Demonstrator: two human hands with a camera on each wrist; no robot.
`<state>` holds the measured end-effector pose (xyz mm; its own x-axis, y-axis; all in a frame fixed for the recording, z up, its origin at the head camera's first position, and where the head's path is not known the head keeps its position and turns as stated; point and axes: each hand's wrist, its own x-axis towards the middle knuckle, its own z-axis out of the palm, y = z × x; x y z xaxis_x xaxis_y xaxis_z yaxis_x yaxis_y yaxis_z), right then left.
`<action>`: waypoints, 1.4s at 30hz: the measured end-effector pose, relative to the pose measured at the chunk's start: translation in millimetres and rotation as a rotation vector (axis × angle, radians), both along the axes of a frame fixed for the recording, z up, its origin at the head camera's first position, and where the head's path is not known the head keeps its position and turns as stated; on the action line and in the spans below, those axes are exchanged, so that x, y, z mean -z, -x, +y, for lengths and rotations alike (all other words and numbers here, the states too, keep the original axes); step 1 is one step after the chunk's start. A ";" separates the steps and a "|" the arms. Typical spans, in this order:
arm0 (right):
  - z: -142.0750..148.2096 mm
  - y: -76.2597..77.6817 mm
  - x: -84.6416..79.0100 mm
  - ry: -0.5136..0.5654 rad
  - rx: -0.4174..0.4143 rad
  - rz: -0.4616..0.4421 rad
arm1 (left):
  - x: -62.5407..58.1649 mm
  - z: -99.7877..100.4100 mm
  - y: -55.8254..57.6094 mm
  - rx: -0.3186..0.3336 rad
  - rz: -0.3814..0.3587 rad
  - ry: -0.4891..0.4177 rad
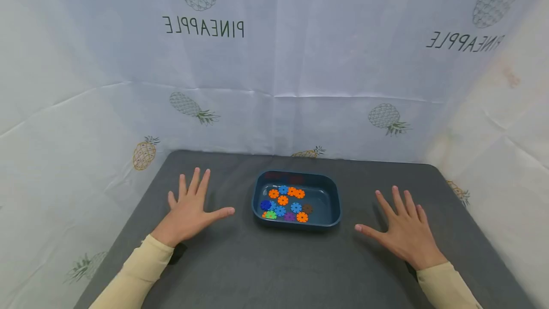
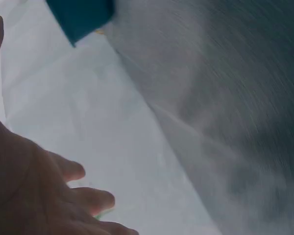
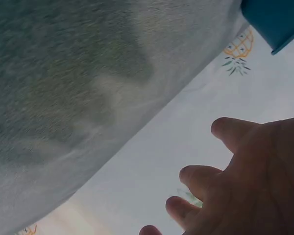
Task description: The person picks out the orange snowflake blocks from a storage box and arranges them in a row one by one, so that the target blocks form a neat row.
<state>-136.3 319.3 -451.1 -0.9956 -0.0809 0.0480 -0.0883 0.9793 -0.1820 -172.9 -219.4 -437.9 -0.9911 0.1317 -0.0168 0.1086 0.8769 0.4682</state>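
A dark blue tray (image 1: 323,204) sits at the middle of the grey table, with several small notched plastic discs inside. Among them are an orange disc (image 1: 282,200), a light blue disc (image 1: 296,207), a purple disc (image 1: 289,216) and a green disc (image 1: 270,214). To the tray's left, my left hand (image 1: 188,216) hovers with its fingers spread and touches nothing. My right hand (image 1: 405,232) is likewise spread, apart from the tray on its right side. Both wrist views show a corner of the tray, in the left one (image 2: 83,19) and in the right one (image 3: 277,22).
The grey tabletop (image 1: 257,271) has rounded far corners. Behind it hangs a white cloth (image 1: 317,61) printed with pineapples and lettering, and more of the cloth drapes along both sides. Dark bands show at both wrists, below the cream sleeves (image 1: 143,261).
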 end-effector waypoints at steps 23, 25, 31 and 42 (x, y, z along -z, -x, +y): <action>-59.8 72.3 -64.3 0.085 -0.368 -0.088 | 35.1 75.5 62.5 -0.126 -0.198 -0.724; -68.2 77.6 -69.1 0.080 -0.393 -0.103 | 36.2 77.8 63.4 -0.128 -0.215 -0.736; -95.6 89.1 -81.8 0.038 -0.463 -0.160 | 34.1 83.0 67.2 -0.110 -0.250 -0.775; -143.8 107.4 -84.5 -0.091 -0.610 -0.264 | 34.3 83.4 72.3 -0.067 -0.252 -0.812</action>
